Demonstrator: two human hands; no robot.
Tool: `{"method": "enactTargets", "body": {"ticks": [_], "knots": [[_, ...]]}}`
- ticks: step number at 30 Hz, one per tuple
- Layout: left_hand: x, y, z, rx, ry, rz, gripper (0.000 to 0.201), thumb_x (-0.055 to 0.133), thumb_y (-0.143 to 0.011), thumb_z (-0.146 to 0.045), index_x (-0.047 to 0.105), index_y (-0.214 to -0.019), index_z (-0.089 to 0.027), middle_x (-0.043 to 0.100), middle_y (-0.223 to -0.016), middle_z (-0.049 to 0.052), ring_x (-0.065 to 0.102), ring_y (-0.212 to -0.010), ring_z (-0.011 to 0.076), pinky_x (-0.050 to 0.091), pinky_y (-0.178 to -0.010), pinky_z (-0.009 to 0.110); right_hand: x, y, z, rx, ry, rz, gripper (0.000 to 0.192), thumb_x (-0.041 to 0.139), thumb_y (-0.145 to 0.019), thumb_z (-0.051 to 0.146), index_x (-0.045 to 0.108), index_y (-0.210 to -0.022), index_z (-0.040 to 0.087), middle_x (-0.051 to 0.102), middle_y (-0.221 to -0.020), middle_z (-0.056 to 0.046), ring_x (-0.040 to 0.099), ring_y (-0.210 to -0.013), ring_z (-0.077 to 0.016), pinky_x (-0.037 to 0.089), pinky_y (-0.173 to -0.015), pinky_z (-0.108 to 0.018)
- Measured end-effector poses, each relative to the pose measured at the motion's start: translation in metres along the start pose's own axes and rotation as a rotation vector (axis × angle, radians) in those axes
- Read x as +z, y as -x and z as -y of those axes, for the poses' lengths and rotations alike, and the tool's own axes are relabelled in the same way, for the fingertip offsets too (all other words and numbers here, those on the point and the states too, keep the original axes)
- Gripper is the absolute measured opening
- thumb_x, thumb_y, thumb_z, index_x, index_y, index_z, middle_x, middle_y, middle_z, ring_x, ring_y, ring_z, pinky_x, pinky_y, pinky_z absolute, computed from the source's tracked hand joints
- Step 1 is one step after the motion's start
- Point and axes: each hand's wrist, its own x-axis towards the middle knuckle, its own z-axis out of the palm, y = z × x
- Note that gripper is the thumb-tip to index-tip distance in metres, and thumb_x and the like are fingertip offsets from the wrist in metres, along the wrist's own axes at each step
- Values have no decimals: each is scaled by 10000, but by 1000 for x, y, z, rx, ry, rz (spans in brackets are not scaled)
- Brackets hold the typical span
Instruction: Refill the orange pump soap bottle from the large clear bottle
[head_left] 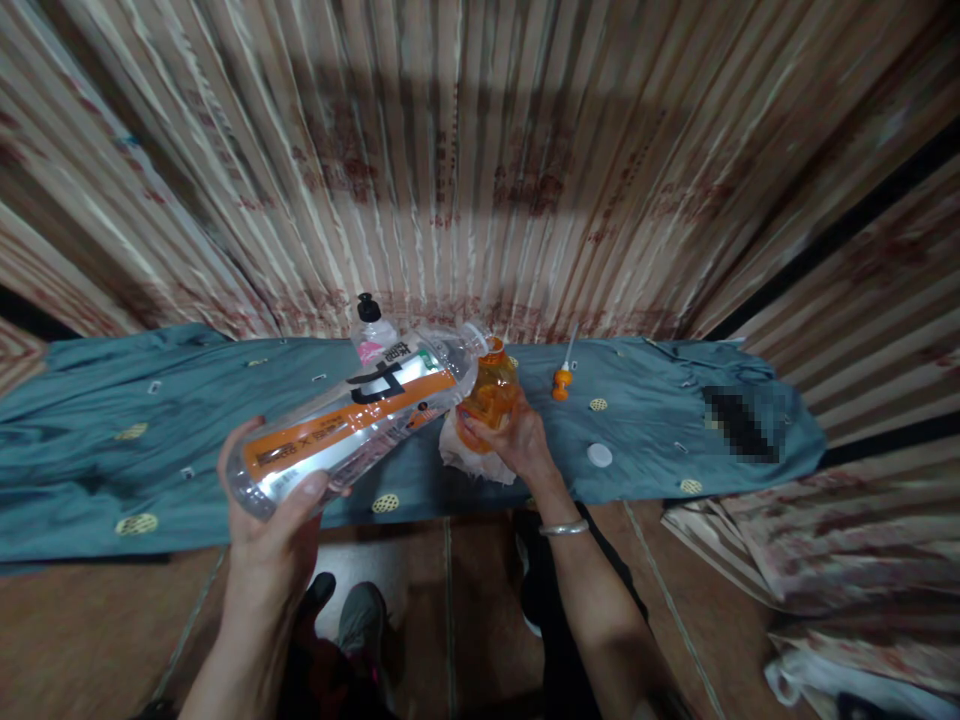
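My left hand (281,515) grips the base of a large clear plastic bottle (360,415) with a silver and orange label. The bottle is tilted, its uncapped neck up against the mouth of a smaller orange bottle (496,385). My right hand (514,435) is wrapped round that orange bottle, which stands over a crumpled pale cloth or tissue (472,458). Whether liquid runs between the two mouths cannot be made out. To the right lie an orange pump head (562,384) with a thin tube and a white round cap (599,455).
A teal patterned cloth (247,400) covers the narrow bench. Behind the large bottle stands a clear bottle with a black pump top (368,308). A blurred-out dark object (742,424) lies at the right. A striped curtain (450,180) hangs close behind.
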Motion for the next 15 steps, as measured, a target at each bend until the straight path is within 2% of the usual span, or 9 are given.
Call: {"method": "enactTargets", "body": {"ticks": [15], "knots": [[-4, -2, 3, 34, -11, 34, 883, 1014, -304, -194, 681, -1113, -315, 766, -971, -1, 693, -639, 189, 587, -398, 277, 2, 1, -1, -30, 6, -26, 626, 883, -717, 435, 624, -1220, 167, 796, -1167, -151, 784, -1082, -330, 644, -962, -455]]}}
